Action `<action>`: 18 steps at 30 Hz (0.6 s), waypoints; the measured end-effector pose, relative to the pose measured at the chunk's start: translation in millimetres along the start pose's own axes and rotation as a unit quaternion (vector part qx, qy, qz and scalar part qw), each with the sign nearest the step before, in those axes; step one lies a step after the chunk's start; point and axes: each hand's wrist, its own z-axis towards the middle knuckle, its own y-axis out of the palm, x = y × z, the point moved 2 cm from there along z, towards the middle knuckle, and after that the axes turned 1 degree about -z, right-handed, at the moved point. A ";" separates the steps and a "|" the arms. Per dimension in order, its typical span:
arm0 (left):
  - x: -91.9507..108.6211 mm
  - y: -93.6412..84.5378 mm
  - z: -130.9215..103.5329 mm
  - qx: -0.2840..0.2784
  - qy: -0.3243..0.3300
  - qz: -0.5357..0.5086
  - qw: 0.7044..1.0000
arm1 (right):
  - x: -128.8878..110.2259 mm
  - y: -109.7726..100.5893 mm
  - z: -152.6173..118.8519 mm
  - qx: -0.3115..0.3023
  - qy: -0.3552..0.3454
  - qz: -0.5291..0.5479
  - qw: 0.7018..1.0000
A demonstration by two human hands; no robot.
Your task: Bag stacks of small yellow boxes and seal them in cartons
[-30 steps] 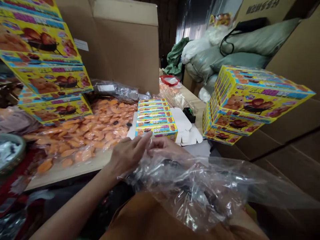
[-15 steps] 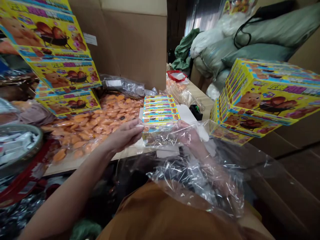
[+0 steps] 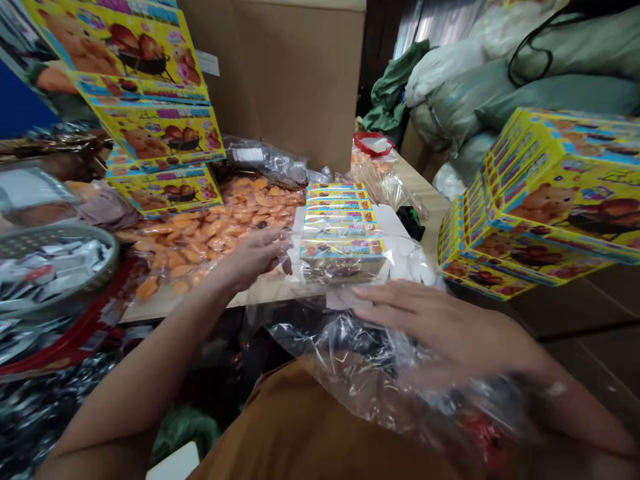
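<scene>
Clear plastic film spreads in front of us in the head view, crumpled near our body and drawn over the front of the row of yellow boxes. We see the row at the middle of the table, near its front edge, on white card. Its long axis runs away from us, toward the large brown carton, while each box lies crosswise, its longer side running left to right and its printed side strip up. Our left hand is just left of the front box, fingers stretched toward it and slightly curled; we cannot tell whether they pinch the film. Our right hand is over the film, nearer to us and right of the row, its fingers extended and loosely spread, blurred, closed on nothing that we can see. Orange pieces in clear wrapping lie left of the row. We have one stack of yellow boxes beyond them and another stack on our right.
</scene>
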 end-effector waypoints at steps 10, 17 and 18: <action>15.7 -5.1 -32.8 0.032 -0.035 -0.124 0.991 | -54.3 36.1 98.3 -0.022 -0.102 -0.079 0.991; 6.8 -29.2 -58.5 0.265 -0.021 -0.293 0.918 | -91.4 104.4 141.4 -0.120 -0.106 0.165 0.973; 9.0 -22.1 -64.5 0.303 -0.017 -0.327 0.895 | -102.1 111.0 150.8 -0.078 -0.090 0.204 0.972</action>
